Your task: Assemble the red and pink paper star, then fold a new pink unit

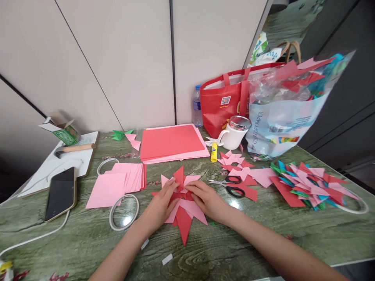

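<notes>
At the far left of the green marbled counter (84,244), a black-screened phone in a gold-edged case (61,193) is lying well apart from the work, its cable trailing. Next, overlapping square sheets of pale pink paper (107,190) are fanning out above a white ring-shaped roll of tape (111,214), leaving the working spot uncovered. The person's left hand (159,201) is resting with bent fingers on the upper left of a many-pointed red and pink paper star (184,226), which is lying on the counter between both hands; whether the fingers are pinching a fold or only pressing, one cannot tell. Steadying the layers there, while keeping the long lower points uncreased, is probably serving the work best. The right hand (209,197) is touching the star's upper right, fingers curling inward, its exact grip also hidden; matching the left hand's pressure is likely keeping the centre from twisting. Just beyond it, a yellow glue stick (214,152) is standing and black-handled metal scissors (224,183) are lying within easy reach. Farther right, a heap of folded red, pink, green and blue paper pieces (313,183) is sitting safely clear of the fingers.
</notes>
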### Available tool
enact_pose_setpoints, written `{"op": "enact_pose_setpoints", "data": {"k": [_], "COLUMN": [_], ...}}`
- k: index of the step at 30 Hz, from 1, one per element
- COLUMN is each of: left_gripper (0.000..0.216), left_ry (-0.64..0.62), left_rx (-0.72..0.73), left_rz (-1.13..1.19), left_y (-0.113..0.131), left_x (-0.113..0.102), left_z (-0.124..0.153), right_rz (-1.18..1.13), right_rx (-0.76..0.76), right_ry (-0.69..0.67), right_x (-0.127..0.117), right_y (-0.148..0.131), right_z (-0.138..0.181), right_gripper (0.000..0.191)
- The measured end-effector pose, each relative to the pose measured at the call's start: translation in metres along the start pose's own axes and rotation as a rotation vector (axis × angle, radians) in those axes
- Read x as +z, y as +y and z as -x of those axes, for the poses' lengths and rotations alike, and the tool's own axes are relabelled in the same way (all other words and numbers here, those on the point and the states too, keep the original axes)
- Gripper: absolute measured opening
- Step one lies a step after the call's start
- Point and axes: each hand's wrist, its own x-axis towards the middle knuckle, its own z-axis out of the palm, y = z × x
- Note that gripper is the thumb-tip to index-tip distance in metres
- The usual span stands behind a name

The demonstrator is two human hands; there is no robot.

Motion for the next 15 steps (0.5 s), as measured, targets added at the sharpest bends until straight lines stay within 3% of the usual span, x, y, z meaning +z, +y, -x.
{"op": "enact_pose_setpoints", "data": {"k": [8, 15], "left_gripper": [0.041, 0.038], "left_ry": [-0.056, -0.028], "left_rx": [-0.071, -0.036], "left_rz": [0.083, 0.079], "left_y": [0.0009, 0.0009], "left_x": [0.0017, 0.0013], "left_z": [-0.0001, -0.0013], "right_rz": [-0.106, -0.096], "right_rx": [0.073, 0.157], "right_ry": [-0.075, -0.094], "right_x": [-0.0047, -0.0042], "right_y": [-0.0044, -0.0015], "right_z": [-0.0016, -0.0018], "right_gripper": [0.044, 0.033]}}
